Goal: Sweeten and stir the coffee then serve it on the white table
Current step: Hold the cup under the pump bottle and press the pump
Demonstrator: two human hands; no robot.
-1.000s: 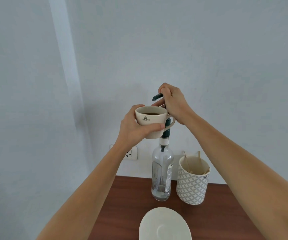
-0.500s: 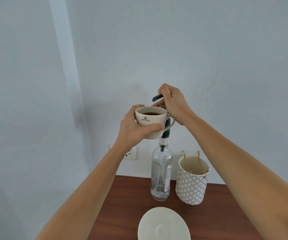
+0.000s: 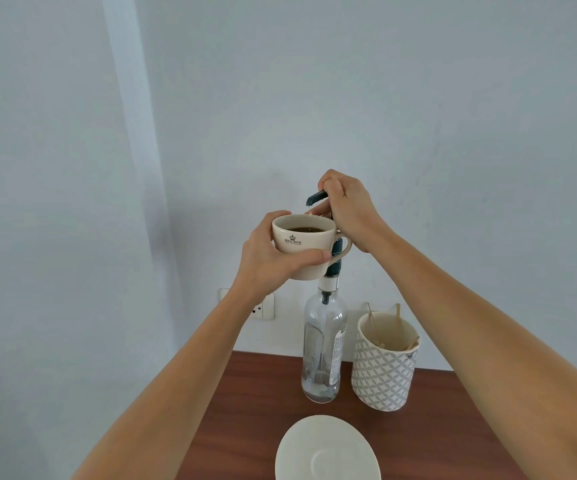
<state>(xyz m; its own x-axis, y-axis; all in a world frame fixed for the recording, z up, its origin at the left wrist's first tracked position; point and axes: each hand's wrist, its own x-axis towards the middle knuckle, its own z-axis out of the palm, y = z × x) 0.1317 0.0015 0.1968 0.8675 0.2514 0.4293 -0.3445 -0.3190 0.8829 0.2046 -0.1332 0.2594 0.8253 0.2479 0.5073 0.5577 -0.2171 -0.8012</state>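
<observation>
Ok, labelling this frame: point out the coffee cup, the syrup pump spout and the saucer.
coffee cup (image 3: 295, 252): head view, front wall under the logo.
syrup pump spout (image 3: 315, 197): head view, dark nozzle arm.
saucer (image 3: 326, 452): head view, bare centre.

A: How is the light?

B: Soft, even daylight, fairly bright, with no hard glare. The wall (image 3: 418, 98) reads pale blue-grey, and a lighter vertical band runs down it on the left.

A: Any shadows?

B: A faint, diffuse one on the wall behind the raised cup (image 3: 302, 245).

A: Sharpness?

B: Crisp at centre; the cup's print is readable. Wide-angle stretch swells both forearms toward the near corners.
</observation>
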